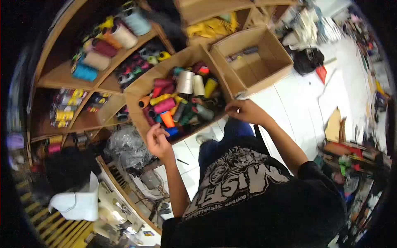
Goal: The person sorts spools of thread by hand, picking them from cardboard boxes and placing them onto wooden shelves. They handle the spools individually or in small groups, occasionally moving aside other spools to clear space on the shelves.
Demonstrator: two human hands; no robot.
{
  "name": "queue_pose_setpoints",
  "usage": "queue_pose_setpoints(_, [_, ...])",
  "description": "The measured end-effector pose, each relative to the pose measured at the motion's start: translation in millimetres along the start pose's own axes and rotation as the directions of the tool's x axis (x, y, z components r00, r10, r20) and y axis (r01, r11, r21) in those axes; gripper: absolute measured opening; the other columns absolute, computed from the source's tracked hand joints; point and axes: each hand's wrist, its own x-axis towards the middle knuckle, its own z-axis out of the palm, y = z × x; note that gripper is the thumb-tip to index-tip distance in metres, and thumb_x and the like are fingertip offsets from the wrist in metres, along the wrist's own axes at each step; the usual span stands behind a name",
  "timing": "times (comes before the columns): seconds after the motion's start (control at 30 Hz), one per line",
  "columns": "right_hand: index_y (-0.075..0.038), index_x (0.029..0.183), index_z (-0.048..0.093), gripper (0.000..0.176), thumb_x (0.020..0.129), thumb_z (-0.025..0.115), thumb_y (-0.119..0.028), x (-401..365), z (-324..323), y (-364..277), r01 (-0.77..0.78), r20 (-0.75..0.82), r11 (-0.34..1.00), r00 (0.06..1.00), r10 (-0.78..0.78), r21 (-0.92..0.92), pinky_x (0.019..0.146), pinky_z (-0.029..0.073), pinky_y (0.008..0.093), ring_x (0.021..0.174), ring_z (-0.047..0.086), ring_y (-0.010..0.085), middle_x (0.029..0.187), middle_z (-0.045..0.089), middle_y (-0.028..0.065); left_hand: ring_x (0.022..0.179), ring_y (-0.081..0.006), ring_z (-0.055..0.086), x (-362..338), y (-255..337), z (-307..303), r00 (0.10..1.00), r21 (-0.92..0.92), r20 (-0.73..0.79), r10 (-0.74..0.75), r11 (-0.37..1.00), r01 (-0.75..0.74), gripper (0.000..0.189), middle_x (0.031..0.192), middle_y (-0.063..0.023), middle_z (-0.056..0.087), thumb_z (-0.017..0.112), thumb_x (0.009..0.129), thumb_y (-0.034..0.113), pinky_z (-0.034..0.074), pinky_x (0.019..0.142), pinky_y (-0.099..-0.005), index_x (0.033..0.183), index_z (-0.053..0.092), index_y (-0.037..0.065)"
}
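Observation:
A cardboard box (136,99) full of thread spools in many colours stands before me. Among them are a large pale cone (185,82), an orange spool (167,119) and a blue one (171,131). At the box's near left edge is my left hand (159,141), its fingers loosely curled and apart, with nothing visible in it. My right hand (244,111) is by the near right corner, thumb and fingers brought together; whatever they may hold is too small to make out.
To the right of the spool box stands a second cardboard box (269,62) with a few small items inside. Wooden shelves (62,76) with thread cones rise at the left. A sewing machine (111,211) is at the lower left, and clear plastic bags (128,146) lie beside the box.

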Motion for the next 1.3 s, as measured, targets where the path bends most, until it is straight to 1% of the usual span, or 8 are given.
queue_pose_setpoints(0.2, [-0.002,0.1,0.064,0.023,0.083,0.062,-0.016,-14,-83,94,-0.274,-0.29,0.952,0.908,0.302,0.133,0.073,0.051,0.0339,0.081,0.066,0.0253,0.089,0.067,0.0155,0.066,-0.0077,0.051,21,16,133,0.948,0.023,0.317,-0.035,0.999,0.029,0.021,0.071,-0.0036,0.055,0.051,0.086,-0.004,0.042,0.061,-0.0197,0.106,0.057,-0.004])
queue_pose_setpoints(0.37, [-0.004,0.109,0.06,0.039,0.075,0.068,-0.021,65,-177,272,-0.296,-0.284,0.955,0.918,0.277,-0.023,0.084,0.05,0.0402,0.096,0.062,0.0349,0.103,0.065,0.0193,0.078,-0.0171,0.059,61,5,318,0.705,0.32,0.645,-0.296,0.942,0.102,0.028,0.089,-0.0061,0.06,0.06,0.086,0.009,0.048,0.071,-0.0265,0.113,0.057,0.001])
queue_pose_setpoints(0.57, [-0.005,0.128,0.045,0.049,0.083,0.057,-0.021,187,-189,465,-0.374,-0.326,0.801,0.915,0.237,-0.467,0.103,0.034,0.0442,0.124,0.042,0.036,0.134,0.044,0.0206,0.115,-0.0368,0.05,99,-187,497,0.533,0.753,0.654,-0.537,0.53,-0.39,0.047,0.128,-0.0233,0.047,0.057,0.086,0.017,0.042,0.095,-0.0401,0.128,0.046,0.002])
queue_pose_setpoints(0.7, [-0.007,0.134,0.04,0.052,0.084,0.051,-0.019,236,-160,532,-0.356,-0.626,0.893,0.771,0.115,-0.274,0.109,0.025,0.0444,0.131,0.031,0.0371,0.137,0.038,0.019,0.127,-0.0392,0.038,102,-299,528,0.457,0.775,0.615,-0.642,0.39,-0.497,0.058,0.145,-0.0202,0.029,0.055,0.086,0.016,0.033,0.106,-0.0435,0.138,0.033,0.002])
queue_pose_setpoints(0.77, [-0.007,0.132,0.041,0.049,0.085,0.049,-0.017,214,-170,495,-0.576,-0.438,0.787,0.779,0.448,-0.219,0.106,0.03,0.0461,0.124,0.039,0.0367,0.133,0.043,0.0204,0.132,-0.0396,0.03,87,-309,531,0.444,0.731,0.619,-0.648,0.267,-0.628,0.06,0.149,-0.0192,0.022,0.049,0.089,0.015,0.023,0.11,-0.0514,0.143,0.024,0.006])
queue_pose_setpoints(0.87, [-0.007,0.13,0.043,0.049,0.084,0.052,-0.019,196,-159,505,-0.469,-0.12,0.836,0.883,0.454,-0.285,0.103,0.034,0.0454,0.121,0.042,0.0346,0.13,0.045,0.0209,0.134,-0.0369,0.028,67,-345,516,0.487,0.832,0.547,-0.681,0.375,-0.409,0.06,0.146,-0.0185,0.027,0.049,0.089,0.014,0.02,0.107,-0.0604,0.144,0.024,0.012])
queue_pose_setpoints(1.03, [-0.004,0.133,0.036,0.074,0.074,0.069,-0.034,202,-135,507,-0.449,-0.085,0.822,0.889,0.449,-0.352,0.107,0.032,0.042,0.13,0.034,0.0332,0.134,0.042,0.0215,0.126,-0.0359,0.04,57,-338,502,0.448,0.718,0.666,-0.596,0.351,-0.601,0.064,0.139,-0.0202,0.038,0.058,0.086,0.024,0.036,0.099,-0.0574,0.142,0.028,0.012])
queue_pose_setpoints(1.3, [-0.004,0.132,0.039,0.083,0.067,0.075,-0.041,183,-128,501,-0.616,0.134,0.775,0.764,0.631,-0.139,0.1,0.038,0.041,0.122,0.044,0.0332,0.129,0.048,0.0204,0.109,-0.043,0.054,51,-309,501,0.4,0.783,0.596,-0.696,0.615,-0.097,0.083,0.118,-0.0293,0.054,0.067,0.078,0.04,0.044,0.092,-0.0484,0.142,0.026,0.005])
